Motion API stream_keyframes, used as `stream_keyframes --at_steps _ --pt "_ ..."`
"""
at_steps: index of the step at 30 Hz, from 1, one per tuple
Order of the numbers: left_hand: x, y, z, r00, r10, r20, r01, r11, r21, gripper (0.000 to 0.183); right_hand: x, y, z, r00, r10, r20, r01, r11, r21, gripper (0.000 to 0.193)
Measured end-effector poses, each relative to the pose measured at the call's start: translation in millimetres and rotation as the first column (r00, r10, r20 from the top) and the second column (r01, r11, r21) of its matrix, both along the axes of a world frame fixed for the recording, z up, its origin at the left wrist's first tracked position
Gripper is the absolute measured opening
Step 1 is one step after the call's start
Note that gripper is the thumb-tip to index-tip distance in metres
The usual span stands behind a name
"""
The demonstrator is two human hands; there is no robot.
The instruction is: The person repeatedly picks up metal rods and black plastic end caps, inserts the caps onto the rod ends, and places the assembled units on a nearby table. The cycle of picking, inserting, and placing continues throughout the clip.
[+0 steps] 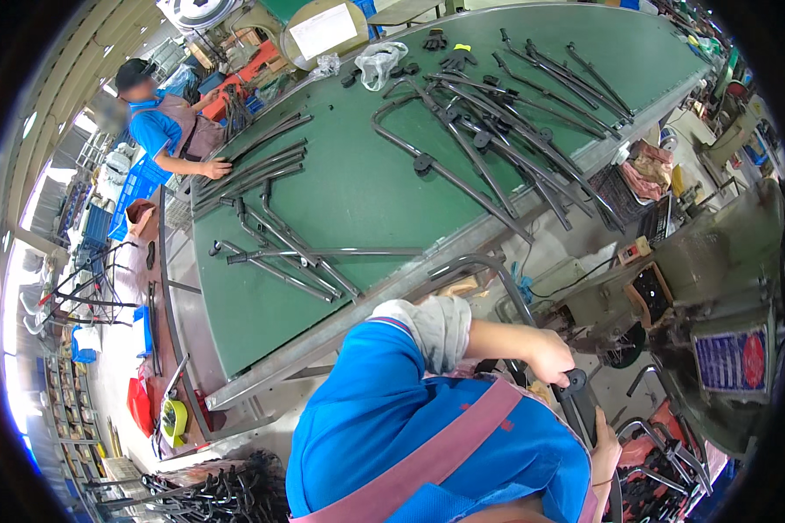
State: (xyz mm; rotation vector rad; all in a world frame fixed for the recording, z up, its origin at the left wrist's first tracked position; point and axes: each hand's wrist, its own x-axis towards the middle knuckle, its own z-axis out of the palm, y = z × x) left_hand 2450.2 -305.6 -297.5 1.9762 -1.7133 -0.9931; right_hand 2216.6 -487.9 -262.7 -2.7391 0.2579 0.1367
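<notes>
My left hand (549, 356) is closed at a bent black metal tube frame (516, 292), beside a round black joint piece (574, 379). Lower down, my right hand (606, 449) wraps round a dark part of the same frame, with its fingers partly hidden. The frame's curved end reaches up beside the table edge. On the green table (349, 192), similar bent tube frames with round black joints (423, 164) lie in a loose pile. Several straighter dark tubes (270, 166) and angled tubes (279, 244) rest on the left part.
A co-worker (170, 131) in blue stands across the table, one hand on the tubes. Green machinery (706, 270) stands close on my right. Gloves (458, 59) and a plastic bag (381, 65) lie at the table's far side. More tubes (663, 453) are heaped at lower right.
</notes>
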Motion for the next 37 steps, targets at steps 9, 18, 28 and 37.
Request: stream_keyframes --at_steps 9,18,28,37 --pt "-80.1 -31.3 3.3 0.99 0.138 0.031 -0.139 0.99 0.026 0.04 -73.1 -33.2 -12.4 0.992 0.011 0.125 -0.031 0.987 0.159 0.075" --pt "-127.3 -64.2 -3.0 0.964 0.136 0.23 -0.153 0.987 0.056 0.047 -127.6 -66.5 -23.4 0.996 -0.029 -0.079 0.035 0.997 0.07 0.085" --pt "-150.7 -82.4 -4.4 0.988 0.015 0.154 -0.032 0.994 0.107 0.038 -179.5 -42.2 -59.3 0.973 -0.229 -0.011 0.228 0.961 0.158 0.081" --pt "-150.4 -68.0 -6.6 0.98 0.071 0.184 -0.089 0.992 0.088 0.041 -237.5 -156.3 -86.7 0.572 -0.82 0.009 0.82 0.571 -0.04 0.022"
